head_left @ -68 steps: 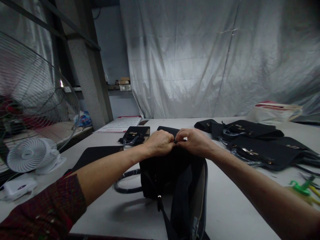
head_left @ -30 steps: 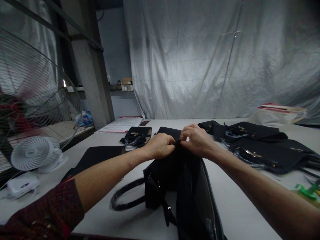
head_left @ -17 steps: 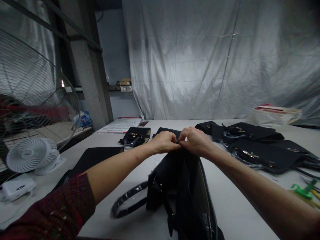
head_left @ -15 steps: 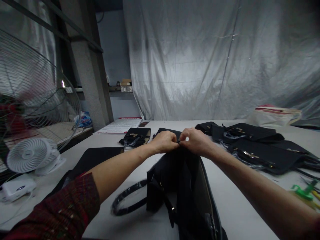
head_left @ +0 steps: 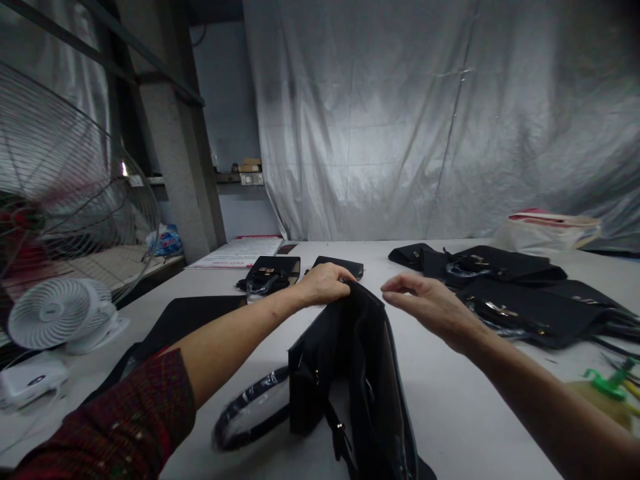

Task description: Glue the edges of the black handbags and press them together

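Note:
A black handbag [head_left: 373, 373] stands open in front of me on the white table, its far end raised toward my hands. My left hand [head_left: 327, 283] pinches the top edge of that far end between thumb and fingers. Just right of the same edge, my right hand [head_left: 425, 300] is held apart from the bag with nothing in it, fingers stretched and thumb separate. A plastic-wrapped handle [head_left: 250, 407] loops out from the bag's left side onto the table. A strap with a small metal buckle [head_left: 340, 430] hangs at the near side.
Several more black bags [head_left: 530, 310] lie on the right, and two small ones [head_left: 273, 273] [head_left: 340, 267] sit beyond my left arm. A white desk fan [head_left: 60, 310] and a large caged fan [head_left: 75, 180] stand left. A bottle with a green cap [head_left: 607, 383] is at the right edge.
My right hand has let go of the bag's top edge and moved right, its fingers opening. My left hand keeps its pinch, and the bag has shifted slightly left.

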Motion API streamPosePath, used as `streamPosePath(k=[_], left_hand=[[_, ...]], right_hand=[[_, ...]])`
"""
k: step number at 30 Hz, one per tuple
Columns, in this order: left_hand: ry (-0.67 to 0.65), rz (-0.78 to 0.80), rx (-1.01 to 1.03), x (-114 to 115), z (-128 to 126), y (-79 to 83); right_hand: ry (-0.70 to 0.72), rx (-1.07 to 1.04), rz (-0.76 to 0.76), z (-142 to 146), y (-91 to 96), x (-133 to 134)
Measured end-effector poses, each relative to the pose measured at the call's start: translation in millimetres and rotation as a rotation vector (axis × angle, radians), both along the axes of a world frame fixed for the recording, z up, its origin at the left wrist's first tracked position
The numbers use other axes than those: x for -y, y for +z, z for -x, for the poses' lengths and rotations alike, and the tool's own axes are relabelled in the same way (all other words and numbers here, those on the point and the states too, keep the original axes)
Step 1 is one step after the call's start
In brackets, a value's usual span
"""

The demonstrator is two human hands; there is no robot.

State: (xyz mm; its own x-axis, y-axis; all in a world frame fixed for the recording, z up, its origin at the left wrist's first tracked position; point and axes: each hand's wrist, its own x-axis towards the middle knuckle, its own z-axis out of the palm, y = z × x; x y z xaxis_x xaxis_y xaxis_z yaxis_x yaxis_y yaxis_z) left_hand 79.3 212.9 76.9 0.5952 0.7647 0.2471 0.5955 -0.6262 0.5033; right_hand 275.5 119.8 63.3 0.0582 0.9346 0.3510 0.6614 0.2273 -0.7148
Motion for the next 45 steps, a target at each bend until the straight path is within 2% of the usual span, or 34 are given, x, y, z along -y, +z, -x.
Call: streamPosePath(k=[6,15,18,22,26,29,31,34,37,40,42,45], left_hand=[[-0.046,0.016,-0.030,-4.1,0.5,4.4],[0.040,-0.139,-0.120,6.4,-2.9,9.8],[0.100,-0.221,-0.144,9.9,9.7,18.4],[0.294,-0.266,-0.305,6.1,40.3,27.3],[0.401,-0.227,-0.483,4.1,61.5,21.1],[0.423,-0.215,-0.503,7.4,66.6,15.7],[0.415,-0.231,-0.481,9.1,67.6,14.6],[0.292,-0.321,-0.375,9.9,67.9,15.6],[-0.069,-0.438,-0.237,12.1,64.9,19.2],[-0.427,-0.433,-0.198,17.0,56.6,23.7],[-0.512,-0.389,-0.207,18.8,49.2,25.5],[-0.512,-0.347,-0.222,16.8,39.5,25.2]], right_hand=[[0.032,-0.011,-0.018,-0.5,-3.0,9.6],[0.006,-0.039,0.017,-12.8,-18.8,16.0],[-0.007,-0.076,0.031,-19.4,-30.2,30.2],[-0.056,-0.123,0.052,-25.6,-51.5,59.5],[-0.121,-0.147,0.037,-16.3,-61.5,82.1],[-0.124,-0.199,0.026,-10.9,-61.7,93.4],[-0.075,-0.254,0.003,-13.6,-64.7,102.5],[-0.021,-0.242,-0.064,-19.6,-75.2,118.0],[-0.108,-0.089,-0.052,-14.1,-81.1,125.8],[-0.186,-0.022,-0.006,-1.9,-72.8,121.5],[-0.168,-0.032,0.012,1.6,-63.5,115.9],[-0.117,-0.070,0.018,-3.1,-54.5,109.4]])
